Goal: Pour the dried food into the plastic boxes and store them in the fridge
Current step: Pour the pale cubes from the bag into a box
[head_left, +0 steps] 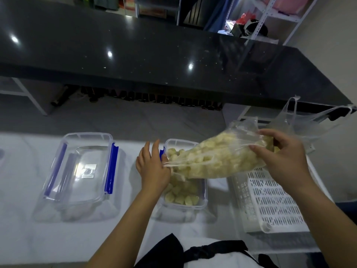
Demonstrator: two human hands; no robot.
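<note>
Far left on the white table (pixel 23 238) sits a clear box (pixel 77 182) with blue clips, its lid (pixel 85 167) lying on top; something pale shows low down through its near wall, though I can't tell what it is. Just right of it, the left hand (pixel 152 169) has its outer fingers held straight and raised, while thumb and forefinger seem to pinch the mouth of the bag (pixel 218 159) right over the open box (pixel 185 180). That box already holds a layer of pale yellow dried food (pixel 182 196), thickest at the near end. The bag lies tilted, mouth low at the left, tail high at the right, still well filled with pieces. The right hand (pixel 284 151) grips the bunched tail, fingers curled round the plastic. To pour well, I'd say keep the mouth low inside the box walls and narrow, lift the tail slowly, and stop before the pieces heap above the rim, or the lid won't clip. Under the right hand lies a white slotted tray (pixel 270 202), and farther right a loose clear carrier bag (pixel 293 120) slumps against the dark counter (pixel 135 45).
</note>
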